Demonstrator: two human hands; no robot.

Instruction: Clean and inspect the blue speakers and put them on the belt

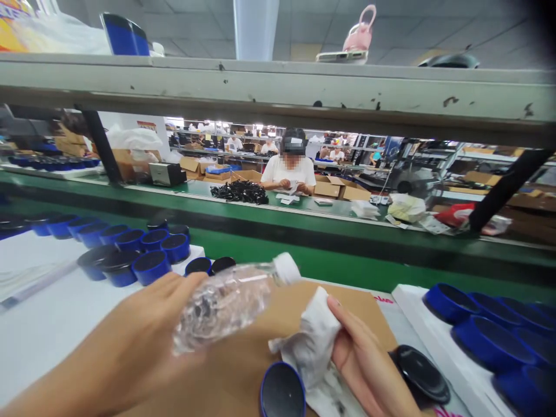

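Note:
My left hand (150,324) is wrapped round a clear plastic bottle (230,304), which tilts up to the right with its white cap (286,269) at the upper end. In my right hand (365,353) a crumpled white cloth (315,330) is gripped between thumb and fingers, a little right of the cap and apart from it. Below the cloth, a round blue part with a black top (282,391) rests on the brown cardboard (243,365). A glossy black round piece (422,373) lies beside my right wrist.
White trays hold rows of blue, black-topped parts at left (152,265) and right (490,341). A green conveyor (339,266) runs behind the cardboard. An overhead shelf (278,87) spans the view. Across the line, a person (289,171) sits near a heap of black pieces (240,191).

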